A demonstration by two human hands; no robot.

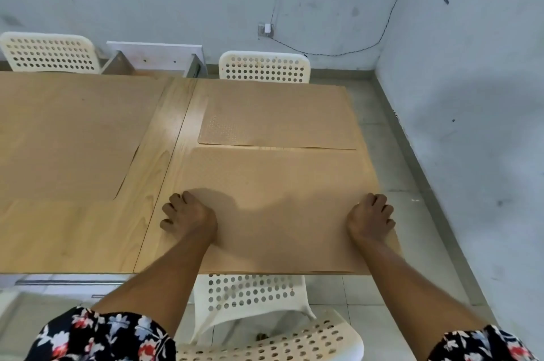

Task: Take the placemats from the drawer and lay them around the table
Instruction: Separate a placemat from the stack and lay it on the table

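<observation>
A tan woven placemat (pixel 279 198) lies flat at the near right end of the wooden table (pixel 164 131). My left hand (pixel 188 216) rests on its left edge with the fingers curled over that edge. My right hand (pixel 371 218) sits on its right edge, fingers curled the same way. A second placemat (pixel 279 116) lies just beyond it on the far side. A third placemat (pixel 67 137) covers the left part of the table. A white-fronted drawer (pixel 153 51) stands open past the far edge.
White perforated chairs stand at the far left (pixel 50 51), far right (pixel 265 66) and under the near edge (pixel 250 293); another chair (pixel 294 343) is right below me. A grey wall (pixel 471 95) closes the right side, with tiled floor between it and the table.
</observation>
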